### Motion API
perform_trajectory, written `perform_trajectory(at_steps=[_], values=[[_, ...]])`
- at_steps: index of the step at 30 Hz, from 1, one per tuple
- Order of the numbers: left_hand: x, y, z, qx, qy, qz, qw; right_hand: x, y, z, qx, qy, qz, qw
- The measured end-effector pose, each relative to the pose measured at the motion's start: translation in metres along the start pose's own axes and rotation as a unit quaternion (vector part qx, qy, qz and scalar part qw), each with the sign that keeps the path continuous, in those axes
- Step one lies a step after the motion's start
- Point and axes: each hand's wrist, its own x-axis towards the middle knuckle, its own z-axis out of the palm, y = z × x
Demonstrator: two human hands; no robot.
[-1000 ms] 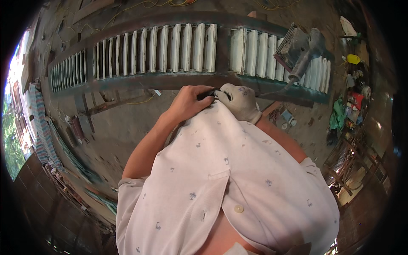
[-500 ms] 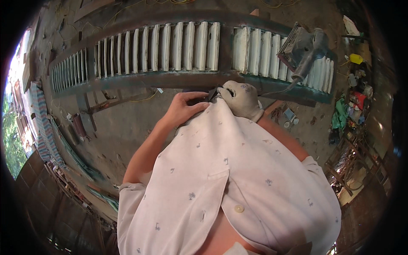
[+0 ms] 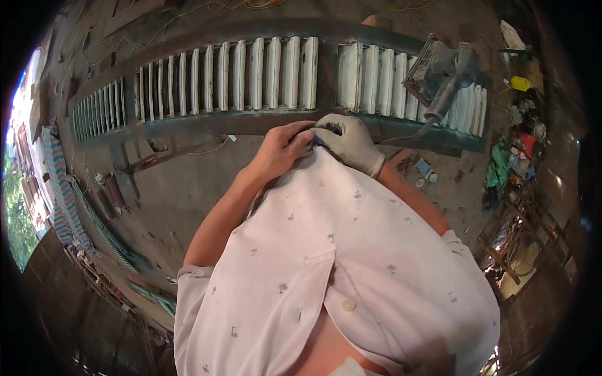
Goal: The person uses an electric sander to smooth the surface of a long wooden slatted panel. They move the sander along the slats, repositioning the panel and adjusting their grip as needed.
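Observation:
Bare-skinned, my left hand [image 3: 281, 149] is closed, its thumb and fingers pinched together just in front of my shirt [image 3: 332, 213]. My right hand [image 3: 352, 145] wears a pale grey glove and curls in against it. Between their fingertips shows a small dark, bluish piece [image 3: 318, 141]; the fingers cover most of it, so its kind is unclear. Just beyond both hands lies a long louvred shutter [image 3: 326, 81], its dark frame holding white slats. On its right part rests a dusty grey power tool [image 3: 454, 72], with a cord running from its handle.
Cloths, a yellow object [image 3: 520, 83] and a green bag [image 3: 498, 164] are heaped at the right. A striped cloth [image 3: 58, 182] hangs at the left, near green slatted strips [image 3: 103, 219]. Yellow cords [image 3: 244, 5] cross the floor at the far side.
Both hands have drawn closer together, and the fingers cover more of the dark piece. My right glove has turned slightly. The shutter and power tool have shifted a little left in view.

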Motion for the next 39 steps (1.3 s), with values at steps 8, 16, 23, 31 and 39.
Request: perform_trajectory(at_steps=[8, 16, 23, 31, 39], values=[[0.011, 0.002, 0.001, -0.139, -0.024, -0.067, 0.988, 0.011, 0.003, -0.024, 0.326, -0.049, 0.182, 0.927], [0.021, -0.020, 0.011, -0.216, 0.052, -0.044, 0.974, 0.031, 0.009, -0.019, 0.238, -0.089, 0.233, 0.939], [0.025, 0.010, 0.019, 0.063, 0.047, 0.121, 0.990, 0.023, 0.012, -0.005, 0.247, -0.075, 0.150, 0.954], [0.030, 0.027, -0.004, 0.162, -0.037, 0.200, 0.965, 0.021, 0.007, 0.009, 0.336, -0.103, 0.215, 0.911], [0.021, 0.019, -0.013, 0.169, -0.064, 0.180, 0.967, 0.006, 0.026, -0.005, 0.221, 0.021, 0.071, 0.973]])
